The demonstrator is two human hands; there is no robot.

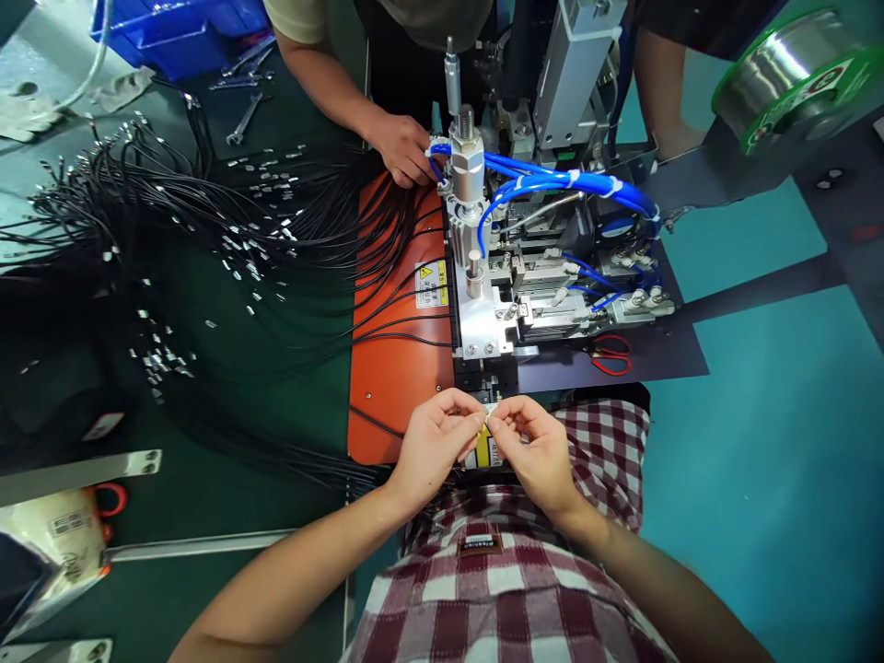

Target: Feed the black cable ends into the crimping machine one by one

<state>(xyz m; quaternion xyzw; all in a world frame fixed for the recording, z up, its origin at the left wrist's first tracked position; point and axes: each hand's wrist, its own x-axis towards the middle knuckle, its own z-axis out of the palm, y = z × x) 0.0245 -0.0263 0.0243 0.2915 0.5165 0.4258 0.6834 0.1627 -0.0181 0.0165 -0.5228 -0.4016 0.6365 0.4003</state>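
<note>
My left hand [442, 437] and my right hand [531, 447] meet close to my body, thumbs and forefingers pinched together. Between the fingertips is something tiny, too small to name; a black cable [377, 421] runs across the orange plate [401, 382] and passes behind my left hand. Just beyond my hands stands a machine with a metal press column [470, 230] and blue air tubes [573, 184]. Several black cables cross the orange plate and lead into the machine's near side. A yellow and white label [485, 449] shows below my fingertips.
Bundles of black cables with metal ends [255, 239] cover the green table at left. Another person's hand [404, 150] touches cables across from me. Wrenches [245, 120] lie beside a blue bin [186, 41]. Red-handled scissors [611, 354] and a solder wire spool [787, 78] are at right.
</note>
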